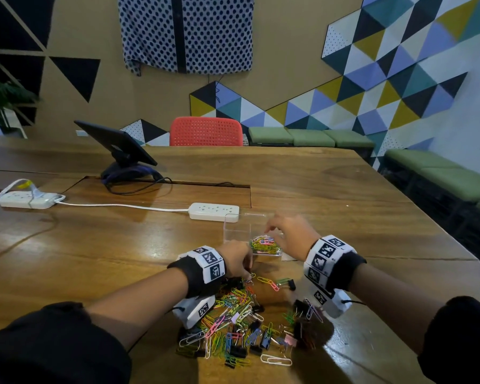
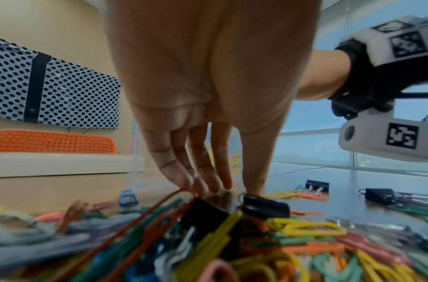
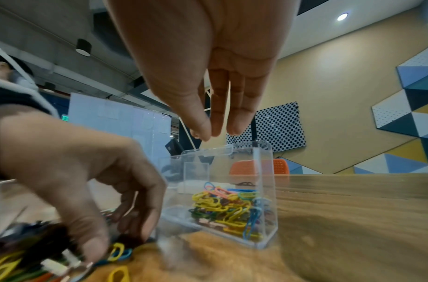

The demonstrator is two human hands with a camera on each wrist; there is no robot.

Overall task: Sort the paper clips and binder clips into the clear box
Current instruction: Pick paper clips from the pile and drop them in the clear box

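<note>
On the surface (image 1: 330, 189), nearest the person, lies a heap of paper clips (image 1: 233, 314) mixed with binder clips (image 1: 237, 351). Just behind the heap stands the clear box (image 1: 234, 231), with more paper clips in its right part. The left hand (image 1: 237, 261) sits at the heap's far edge; the right hand (image 1: 291, 234) hangs over the box. Behind the box lies a power strip (image 1: 214, 211), another power strip (image 1: 25, 199) far left, a tablet stand (image 1: 122, 153) beyond, a chair (image 1: 205, 131) behind the surface.

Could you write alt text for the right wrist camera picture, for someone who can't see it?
A right hand hangs empty, fingers straight, above an open clear box partly filled with coloured paper clips. Beside it, the left hand reaches down into a loose pile of clips on the wooden table.
</note>
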